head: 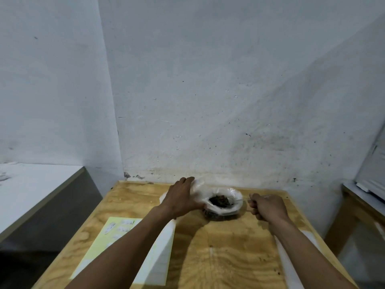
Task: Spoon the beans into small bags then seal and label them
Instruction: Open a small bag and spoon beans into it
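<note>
A large clear plastic bag (226,205) with its rim rolled down sits at the far middle of the plywood table (229,253), showing dark beans (219,200) inside. My left hand (181,198) grips the bag's left rim and bunched plastic. My right hand (265,207) is curled round the thin handle of a spoon (242,200), which reaches left into the bag's opening; its bowl is hidden among the beans. A pale yellow sheet with small white labels (116,230) lies at the table's left, partly under my left forearm.
White paper or flat bags (160,259) lie beneath my left forearm, and another white strip (289,265) under my right. A white wall stands right behind the table. A white counter (31,195) is at the left, a wooden table (358,209) at the right.
</note>
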The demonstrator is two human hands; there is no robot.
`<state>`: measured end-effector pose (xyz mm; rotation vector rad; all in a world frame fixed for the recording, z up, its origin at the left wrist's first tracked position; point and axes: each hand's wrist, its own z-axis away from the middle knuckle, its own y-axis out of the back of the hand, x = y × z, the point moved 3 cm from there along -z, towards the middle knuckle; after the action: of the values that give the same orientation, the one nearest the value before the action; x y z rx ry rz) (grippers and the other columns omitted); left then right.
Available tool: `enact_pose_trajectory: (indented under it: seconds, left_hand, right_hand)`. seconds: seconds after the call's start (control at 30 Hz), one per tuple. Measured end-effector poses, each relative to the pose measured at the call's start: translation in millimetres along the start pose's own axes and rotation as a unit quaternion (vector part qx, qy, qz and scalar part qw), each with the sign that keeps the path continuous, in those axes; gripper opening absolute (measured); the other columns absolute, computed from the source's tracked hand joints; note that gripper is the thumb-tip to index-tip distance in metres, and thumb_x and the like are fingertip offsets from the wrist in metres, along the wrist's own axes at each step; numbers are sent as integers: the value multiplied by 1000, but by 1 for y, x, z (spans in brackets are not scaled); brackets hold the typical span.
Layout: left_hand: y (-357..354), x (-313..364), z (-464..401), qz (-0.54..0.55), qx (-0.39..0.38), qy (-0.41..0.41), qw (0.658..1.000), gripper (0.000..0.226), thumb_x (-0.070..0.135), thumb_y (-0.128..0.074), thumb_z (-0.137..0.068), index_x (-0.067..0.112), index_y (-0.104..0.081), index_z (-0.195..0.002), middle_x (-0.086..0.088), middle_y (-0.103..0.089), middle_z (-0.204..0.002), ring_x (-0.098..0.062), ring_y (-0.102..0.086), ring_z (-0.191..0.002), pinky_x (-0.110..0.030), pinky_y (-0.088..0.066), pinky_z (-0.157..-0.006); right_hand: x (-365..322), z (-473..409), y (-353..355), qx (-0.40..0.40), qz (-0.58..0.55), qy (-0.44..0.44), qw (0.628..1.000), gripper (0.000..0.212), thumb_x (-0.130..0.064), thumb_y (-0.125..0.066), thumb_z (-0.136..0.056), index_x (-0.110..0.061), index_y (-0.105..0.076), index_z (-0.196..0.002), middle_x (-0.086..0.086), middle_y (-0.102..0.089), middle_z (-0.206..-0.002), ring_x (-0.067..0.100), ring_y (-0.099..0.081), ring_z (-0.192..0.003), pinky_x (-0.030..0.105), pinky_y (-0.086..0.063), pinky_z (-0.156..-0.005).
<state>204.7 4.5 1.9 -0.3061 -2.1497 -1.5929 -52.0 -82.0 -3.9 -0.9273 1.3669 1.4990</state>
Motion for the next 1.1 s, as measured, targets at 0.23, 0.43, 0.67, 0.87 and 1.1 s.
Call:
enact_pose_trajectory:
  seconds: [0.23,0.43,0.67,0.87,1.1]
  left_hand:
    - [14,0,12,43,-6,-3,999,89,53,-82,-71,19,-45,-144,-3,-56,-133,-20,-54,-113,-39,-51,-92]
    - [17,15,13,78,-9,-13,997,84,50,-84,-72,20,-48,-141,0,-55,-136,-20,-53,-117,-40,-50,-96]
    - [17,27,10,101,-8,-17,995,67,49,-86,-70,21,-58,-125,2,-62,-118,-17,-58,-101,-41,-54,-86]
    - [19,14,9,133,18,24,991,85,50,-86,-71,19,-48,-141,-2,-58,-134,-16,-55,-110,-27,-48,-83]
    - [26,7,9,244,50,97,964,88,62,-82,-71,19,-51,-140,1,-61,-135,-17,-59,-114,-28,-46,-86]
  right_hand:
    - [-53,8,16,-11,-9,54,998,31,-23,-68,-93,3,-75,-76,13,-73,-68,23,-62,-53,28,-48,-50]
    - [-89,28,12,-35,-10,123,992,28,-23,-68,-92,-1,-75,-76,7,-72,-64,20,-62,-51,31,-48,-52]
    - [-109,51,2,-11,103,265,959,37,-36,-63,-95,-11,-74,-71,-2,-73,-63,13,-69,-52,30,-56,-62]
    - [-94,35,7,44,136,275,951,40,-42,-58,-97,-14,-73,-73,0,-72,-64,20,-70,-58,41,-59,-66]
    - [-27,21,-14,-21,178,146,973,48,-42,-58,-99,-14,-70,-62,-3,-68,-59,18,-66,-58,34,-54,-65]
